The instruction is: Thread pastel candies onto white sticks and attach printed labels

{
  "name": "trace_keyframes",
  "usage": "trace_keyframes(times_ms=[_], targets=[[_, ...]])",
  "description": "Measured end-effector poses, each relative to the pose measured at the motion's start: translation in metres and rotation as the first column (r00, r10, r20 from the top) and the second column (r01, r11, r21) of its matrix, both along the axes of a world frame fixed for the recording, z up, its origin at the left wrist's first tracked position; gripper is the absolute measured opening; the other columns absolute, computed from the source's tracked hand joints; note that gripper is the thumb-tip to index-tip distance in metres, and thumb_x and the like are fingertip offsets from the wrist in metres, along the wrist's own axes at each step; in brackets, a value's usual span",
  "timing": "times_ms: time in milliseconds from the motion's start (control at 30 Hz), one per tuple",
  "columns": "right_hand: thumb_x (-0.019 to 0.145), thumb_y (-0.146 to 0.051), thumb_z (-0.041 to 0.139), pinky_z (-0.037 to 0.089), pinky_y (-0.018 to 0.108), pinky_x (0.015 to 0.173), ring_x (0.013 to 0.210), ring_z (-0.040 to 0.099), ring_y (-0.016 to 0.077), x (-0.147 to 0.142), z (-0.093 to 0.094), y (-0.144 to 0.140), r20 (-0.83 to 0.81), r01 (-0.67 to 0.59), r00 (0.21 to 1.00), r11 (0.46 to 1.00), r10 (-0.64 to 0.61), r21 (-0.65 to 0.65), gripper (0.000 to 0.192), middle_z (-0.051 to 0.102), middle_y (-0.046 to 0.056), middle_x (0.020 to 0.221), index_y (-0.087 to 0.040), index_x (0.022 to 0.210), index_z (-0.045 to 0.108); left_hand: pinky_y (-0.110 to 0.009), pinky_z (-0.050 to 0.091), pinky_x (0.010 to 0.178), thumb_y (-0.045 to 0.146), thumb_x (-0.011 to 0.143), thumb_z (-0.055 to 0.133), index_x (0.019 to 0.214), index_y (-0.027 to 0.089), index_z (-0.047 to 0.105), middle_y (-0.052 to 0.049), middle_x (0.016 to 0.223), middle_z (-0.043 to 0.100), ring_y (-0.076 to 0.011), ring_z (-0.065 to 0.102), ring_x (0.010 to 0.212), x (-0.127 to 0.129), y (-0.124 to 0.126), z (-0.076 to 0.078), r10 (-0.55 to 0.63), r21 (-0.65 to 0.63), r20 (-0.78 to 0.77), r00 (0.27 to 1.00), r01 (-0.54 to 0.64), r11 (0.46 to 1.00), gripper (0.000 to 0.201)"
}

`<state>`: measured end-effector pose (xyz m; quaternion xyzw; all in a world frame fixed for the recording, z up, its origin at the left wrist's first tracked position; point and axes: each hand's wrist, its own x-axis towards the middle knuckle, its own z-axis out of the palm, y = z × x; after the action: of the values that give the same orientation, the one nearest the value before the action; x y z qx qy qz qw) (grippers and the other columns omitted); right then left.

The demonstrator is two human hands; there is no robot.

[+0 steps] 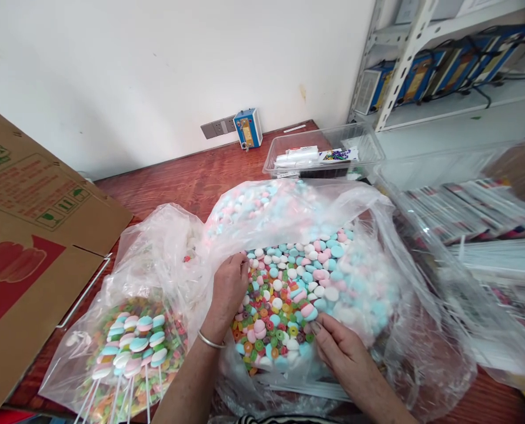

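Observation:
An open clear plastic bag (359, 206) lies in front of me, full of pink, white and blue marshmallow candies (328, 259) with colourful gummy rings (262, 321) heaped at the front. My left hand (231, 285) is closed at the left edge of the heap; its fingertips are pinched, and what they hold is hidden. Over the right side of the rings, my right hand (339, 346) pinches the lower end of a candy skewer (304, 301) with marshmallows threaded in a row. Left of my arms, several finished candy skewers (136, 344) on white sticks rest on another bag (68, 365) of gummies.
A cardboard box (37, 235) stands at the left. Behind the candy is a clear tray (284, 144) with packets, and a blue device (248, 128) by the wall socket (218, 128). At right are a plastic bin (421, 218) of packages and a metal shelf (399, 76).

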<state>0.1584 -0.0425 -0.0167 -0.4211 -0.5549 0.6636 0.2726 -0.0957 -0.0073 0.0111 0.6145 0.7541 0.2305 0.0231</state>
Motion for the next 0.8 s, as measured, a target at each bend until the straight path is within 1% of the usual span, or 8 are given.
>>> trace_keyframes(times_ms=[100,167,267,367,433,533,667,800], targets=[[0.096,-0.042,0.046,0.026,0.02,0.04,0.046,0.032,0.0098,0.0,0.001,0.0,0.015,0.012,1.0,1.0,-0.012,0.02,0.027,0.041,-0.007,0.059,-0.022,0.081,0.056,-0.035,0.047,0.079,0.017,0.093,0.043,0.09,0.018,0.062,-0.01,0.092,0.067,-0.0241,0.063,0.089,0.002,0.005,0.002,-0.024,-0.053,-0.019,1.0,0.023,0.998,0.019],[0.096,-0.042,0.046,0.028,0.02,0.042,0.047,0.033,0.0102,0.001,0.0,0.0,0.027,0.007,1.0,1.0,-0.007,0.024,0.028,0.042,-0.007,0.058,-0.022,0.08,0.056,-0.035,0.047,0.077,0.017,0.093,0.043,0.091,0.018,0.063,-0.009,0.091,0.067,-0.0237,0.063,0.087,0.002,0.008,0.003,-0.021,-0.066,-0.018,1.0,0.02,0.998,0.02],[0.097,-0.042,0.045,0.028,0.021,0.043,0.047,0.032,0.0101,0.001,-0.002,0.0,0.033,-0.007,0.999,1.0,0.006,0.022,0.028,0.039,-0.008,0.057,-0.022,0.078,0.054,-0.034,0.048,0.079,0.018,0.091,0.049,0.092,0.019,0.064,-0.007,0.091,0.068,-0.023,0.063,0.089,0.004,0.011,0.006,-0.066,-0.081,0.046,0.997,0.069,0.994,0.015],[0.097,-0.041,0.043,0.025,0.021,0.043,0.046,0.03,0.0099,0.0,-0.006,-0.001,0.012,-0.021,1.0,1.0,0.021,0.012,0.027,0.035,-0.008,0.057,-0.022,0.08,0.052,-0.034,0.048,0.082,0.018,0.089,0.053,0.088,0.018,0.066,-0.008,0.093,0.068,-0.0239,0.063,0.094,0.005,0.013,0.006,-0.102,-0.084,0.118,0.988,0.112,0.99,0.013],[0.098,-0.041,0.042,0.023,0.021,0.042,0.047,0.029,0.0099,0.0,-0.008,-0.001,-0.003,-0.035,0.999,0.999,0.035,-0.002,0.026,0.032,-0.009,0.057,-0.022,0.083,0.052,-0.035,0.047,0.084,0.018,0.089,0.052,0.088,0.018,0.067,-0.009,0.093,0.069,-0.0244,0.063,0.094,0.005,0.014,0.004,-0.075,-0.063,0.142,0.987,0.084,0.994,0.016],[0.098,-0.041,0.041,0.022,0.021,0.042,0.047,0.029,0.0102,0.0,-0.007,0.0,-0.003,-0.045,0.999,0.999,0.045,-0.007,0.026,0.032,-0.009,0.057,-0.022,0.083,0.051,-0.035,0.047,0.081,0.021,0.09,0.05,0.091,0.018,0.069,-0.008,0.091,0.07,-0.024,0.064,0.088,0.004,0.018,0.002,-0.022,-0.043,0.172,0.985,0.03,0.999,0.019],[0.097,-0.039,0.04,0.022,0.022,0.043,0.049,0.03,0.0106,0.0,-0.002,0.002,0.016,-0.048,0.999,0.999,0.047,0.021,0.024,0.034,-0.008,0.057,-0.022,0.082,0.05,-0.033,0.047,0.073,0.024,0.089,0.053,0.084,0.02,0.07,-0.005,0.081,0.071,-0.0224,0.065,0.077,0.003,0.022,0.004,-0.049,-0.08,0.199,0.979,0.066,0.995,0.018],[0.097,-0.039,0.041,0.022,0.021,0.044,0.05,0.031,0.0104,-0.001,-0.002,0.003,0.017,-0.04,0.999,0.999,0.04,0.011,0.025,0.034,-0.008,0.058,-0.022,0.078,0.046,-0.034,0.046,0.077,0.024,0.086,0.057,0.084,0.021,0.071,-0.006,0.086,0.072,-0.0238,0.065,0.084,0.008,0.024,0.008,-0.072,-0.092,0.208,0.975,0.093,0.991,0.014]])
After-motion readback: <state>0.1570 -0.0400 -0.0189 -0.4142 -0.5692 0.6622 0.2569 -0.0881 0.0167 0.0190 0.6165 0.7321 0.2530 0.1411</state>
